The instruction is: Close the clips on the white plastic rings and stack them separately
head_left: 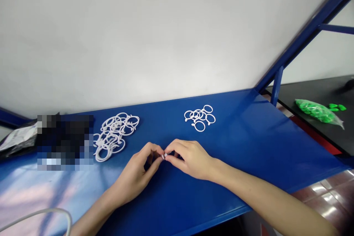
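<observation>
My left hand [141, 167] and my right hand [190, 158] meet over the middle of the blue table. Both are closed in a pinch, thumb against fingers, on a small white piece [165, 155] between the fingertips. Most of it is hidden, so its full shape does not show. Left of my hands lies a heap of white plastic rings [112, 132], tangled over one another, with small knobs or hooked ends. Beyond my right hand sits a smaller loose group of similar white rings [199, 116].
A black plastic bag [20, 136] with a white label lies at the table's left, beside a blurred-out patch. A white cable [49, 211] curves at lower left. Blue metal framing [298, 40] rises at right. Beyond, a dark surface holds a clear bag of green pieces [318, 111].
</observation>
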A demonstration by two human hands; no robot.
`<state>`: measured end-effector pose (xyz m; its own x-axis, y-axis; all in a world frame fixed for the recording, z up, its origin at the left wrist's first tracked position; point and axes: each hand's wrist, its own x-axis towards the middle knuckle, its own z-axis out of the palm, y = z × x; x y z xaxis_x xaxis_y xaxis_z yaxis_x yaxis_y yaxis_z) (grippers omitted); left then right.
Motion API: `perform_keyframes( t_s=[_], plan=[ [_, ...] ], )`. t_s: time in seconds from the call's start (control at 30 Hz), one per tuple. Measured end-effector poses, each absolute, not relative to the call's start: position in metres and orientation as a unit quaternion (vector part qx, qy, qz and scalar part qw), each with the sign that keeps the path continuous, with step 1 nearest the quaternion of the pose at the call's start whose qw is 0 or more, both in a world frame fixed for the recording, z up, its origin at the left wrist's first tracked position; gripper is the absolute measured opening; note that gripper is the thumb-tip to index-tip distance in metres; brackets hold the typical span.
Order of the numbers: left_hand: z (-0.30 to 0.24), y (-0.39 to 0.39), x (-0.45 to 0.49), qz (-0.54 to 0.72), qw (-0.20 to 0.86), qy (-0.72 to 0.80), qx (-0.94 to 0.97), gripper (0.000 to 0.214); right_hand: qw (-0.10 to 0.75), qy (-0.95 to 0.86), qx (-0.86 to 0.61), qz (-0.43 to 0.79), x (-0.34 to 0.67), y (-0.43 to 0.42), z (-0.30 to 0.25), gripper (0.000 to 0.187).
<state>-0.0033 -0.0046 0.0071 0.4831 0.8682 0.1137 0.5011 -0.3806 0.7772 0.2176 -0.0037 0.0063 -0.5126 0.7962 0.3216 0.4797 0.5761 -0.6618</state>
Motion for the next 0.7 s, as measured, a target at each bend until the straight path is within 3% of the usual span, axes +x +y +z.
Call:
perform_keyframes(
  t_s=[0.13, 0.33, 0.53, 0.7],
  plan=[
    [0.0048, -0.0034, -0.0047, 0.267, 0.435, 0.451, 0.732, 0.017, 0.315, -0.781, -0.399, 0.363, 0.2196, -0.0033, 0.0075, 0.012],
    [0.006, 0.0001, -0.004, 0.323, 0.458, 0.461, 0.687, 0.02, 0.316, -0.765, -0.403, 0.391, 0.219, -0.0023, 0.0082, 0.013],
    [0.012, 0.0002, 0.0012, 0.363, 0.462, 0.434, 0.683, 0.016, 0.337, -0.789, -0.405, 0.317, 0.2186, -0.001, 0.0036, 0.008],
    [0.0045, -0.001, -0.0005, 0.372, 0.358, 0.419, 0.747, 0.008, 0.327, -0.83, -0.38, 0.245, 0.2182, -0.0032, 0.0023, 0.018]
  ],
)
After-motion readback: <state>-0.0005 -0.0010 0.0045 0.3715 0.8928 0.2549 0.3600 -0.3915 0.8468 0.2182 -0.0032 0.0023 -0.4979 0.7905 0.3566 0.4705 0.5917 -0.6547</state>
